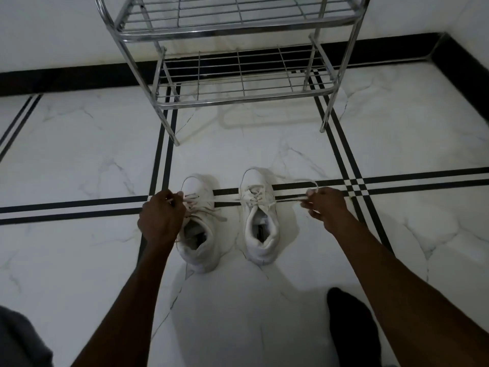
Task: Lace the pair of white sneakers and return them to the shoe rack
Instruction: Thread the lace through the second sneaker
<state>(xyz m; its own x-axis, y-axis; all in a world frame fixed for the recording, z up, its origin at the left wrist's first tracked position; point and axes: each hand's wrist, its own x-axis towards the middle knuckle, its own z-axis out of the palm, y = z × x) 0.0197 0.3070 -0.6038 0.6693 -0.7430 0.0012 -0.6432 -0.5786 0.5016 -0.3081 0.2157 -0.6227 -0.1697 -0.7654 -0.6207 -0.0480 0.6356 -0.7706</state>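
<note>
Both hands, left hand and right hand, pinch the lace ends of the right sneaker on the floor (rack beyond); uneven pulling could unthread an eyelet.

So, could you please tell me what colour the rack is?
Shiny silver metal rack, clearest in the head view.

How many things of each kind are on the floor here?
White sneakers: 2, left and right
Metal shoe rack: 1
Total: 3
</note>
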